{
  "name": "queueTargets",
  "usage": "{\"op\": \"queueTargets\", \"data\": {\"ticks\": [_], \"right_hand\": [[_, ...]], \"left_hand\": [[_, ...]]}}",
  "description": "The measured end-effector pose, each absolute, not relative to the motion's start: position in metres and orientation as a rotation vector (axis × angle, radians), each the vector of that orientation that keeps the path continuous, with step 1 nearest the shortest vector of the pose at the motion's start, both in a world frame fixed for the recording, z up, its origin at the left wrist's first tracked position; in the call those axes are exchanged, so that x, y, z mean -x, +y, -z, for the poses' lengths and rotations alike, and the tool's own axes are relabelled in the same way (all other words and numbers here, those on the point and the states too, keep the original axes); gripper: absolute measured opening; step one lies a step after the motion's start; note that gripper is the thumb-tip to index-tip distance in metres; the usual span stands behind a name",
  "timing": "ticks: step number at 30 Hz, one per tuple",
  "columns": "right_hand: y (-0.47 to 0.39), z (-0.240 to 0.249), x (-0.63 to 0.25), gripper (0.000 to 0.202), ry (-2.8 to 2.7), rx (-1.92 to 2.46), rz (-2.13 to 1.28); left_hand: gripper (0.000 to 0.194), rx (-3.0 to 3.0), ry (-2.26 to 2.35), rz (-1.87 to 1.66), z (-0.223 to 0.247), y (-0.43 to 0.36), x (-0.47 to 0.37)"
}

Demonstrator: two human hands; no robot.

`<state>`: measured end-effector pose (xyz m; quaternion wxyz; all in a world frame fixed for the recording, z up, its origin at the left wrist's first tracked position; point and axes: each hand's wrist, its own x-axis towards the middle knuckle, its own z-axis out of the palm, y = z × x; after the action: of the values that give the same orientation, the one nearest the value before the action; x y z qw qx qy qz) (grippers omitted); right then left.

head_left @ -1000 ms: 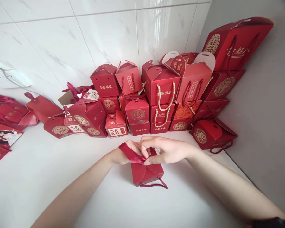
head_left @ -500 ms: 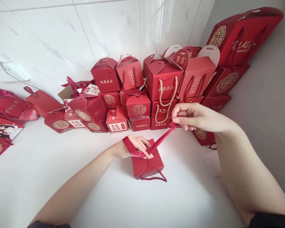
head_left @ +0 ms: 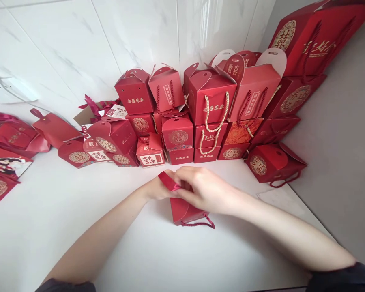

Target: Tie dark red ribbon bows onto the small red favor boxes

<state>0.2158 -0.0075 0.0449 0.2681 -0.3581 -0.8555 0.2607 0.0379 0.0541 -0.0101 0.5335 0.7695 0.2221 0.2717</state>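
Note:
A small red gift box [head_left: 181, 211] stands on the white table, its dark red cord handle [head_left: 212, 221] hanging on the near side. Just above the box, my left hand [head_left: 158, 188] has a red satin ribbon [head_left: 168, 181] looped over its back; its fingers are hidden behind my other hand. My right hand [head_left: 208, 191] is closed on the ribbon with thumb and fingers, right against my left hand. Both hands cover most of the box top.
Stacked red gift boxes [head_left: 178, 136] line the tiled wall. A tall box [head_left: 313, 52] tops the pile in the right corner, with a tilted box [head_left: 273, 162] below it. At the left lie more boxes [head_left: 15, 138]; a brown carton [head_left: 86, 114] holds ribbons.
My right hand has come down and left from the upper right, bringing the ribbon's end to my left hand. The stretched ribbon is no longer visible. The box has barely shifted.

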Motion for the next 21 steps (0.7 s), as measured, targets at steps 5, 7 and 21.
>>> {"op": "queueTargets", "data": {"ticks": [5, 7, 21], "right_hand": [[0.013, -0.046, -0.238, 0.016, -1.934, 1.043, -0.962], [0.023, -0.040, -0.242, 0.017, -1.888, 1.067, -0.893], [0.036, -0.042, -0.263, 0.027, -2.269, 1.235, -0.903]], "left_hand": [[0.012, -1.796, 0.344, -0.399, 0.006, 0.056, -0.036], [0.015, -1.812, 0.346, -0.410, 0.005, 0.057, -0.036], [0.014, -1.816, 0.342, -0.456, 0.007, 0.057, -0.038]]}}
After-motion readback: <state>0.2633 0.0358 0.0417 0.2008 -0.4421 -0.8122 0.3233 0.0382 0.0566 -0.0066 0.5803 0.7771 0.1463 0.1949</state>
